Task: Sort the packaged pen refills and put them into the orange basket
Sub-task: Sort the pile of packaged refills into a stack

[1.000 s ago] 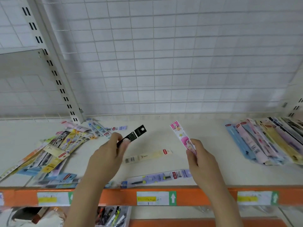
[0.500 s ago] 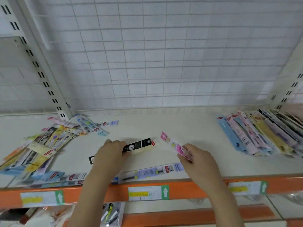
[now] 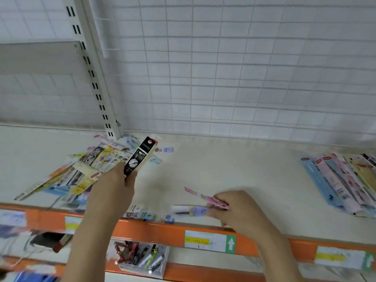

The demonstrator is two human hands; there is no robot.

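Left hand gripped black refill pack raised over shelf; right hand pinched pink pack low nr front edge, touching lilac pack.

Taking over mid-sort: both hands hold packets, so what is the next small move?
Probably close the right hand on the purple packet at the shelf's front edge; its fingers already touch it beneath the pink packet. The left hand holds its black packet clear.

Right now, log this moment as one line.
left hand: holds black pack raised | right hand: pinches pink pack, low over shelf
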